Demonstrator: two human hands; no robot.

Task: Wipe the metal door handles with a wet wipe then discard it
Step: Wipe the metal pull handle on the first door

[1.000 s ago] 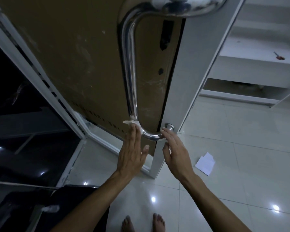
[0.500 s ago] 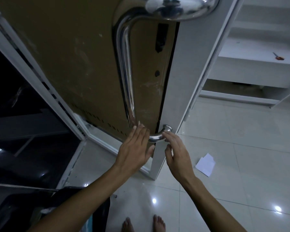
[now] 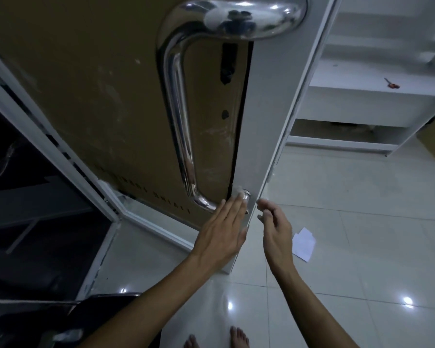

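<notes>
A long chrome door handle [image 3: 182, 126] curves down the brown door face to a lower mount near the door's edge. My left hand [image 3: 224, 227] lies flat with straight fingers over the handle's lower end, pressing a white wet wipe [image 3: 238, 191] against it; only a corner of the wipe shows past my fingertips. My right hand [image 3: 275, 224] hovers just right of the door's white edge [image 3: 259, 121], fingers loosely bent, holding nothing.
A white paper scrap [image 3: 303, 243] lies on the glossy tiled floor [image 3: 362, 234] to the right. White shelving [image 3: 377, 96] with a small red item [image 3: 392, 84] stands at the back right. Dark glass and a white frame [image 3: 48, 146] are on the left. My bare feet [image 3: 216, 339] are below.
My left hand slid the wipe rightward along the handle's lower bend to its mount at the door edge. My right hand let go of the handle end and drew back to the right.
</notes>
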